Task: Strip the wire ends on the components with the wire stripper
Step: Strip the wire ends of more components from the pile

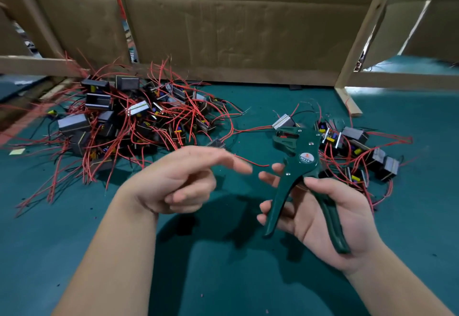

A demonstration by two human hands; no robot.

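While my right hand (330,214) is gripping the wire stripper (301,164), handles spread, my left hand (178,181) is hovering open, empty, before the components (139,122); I'm planning to seat one red wire end (263,165) squarely between the jaws.

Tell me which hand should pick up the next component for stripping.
Left. The left hand holds nothing and hovers close to the large pile of components. The right hand is occupied, its fingers wrapped round the wire stripper.
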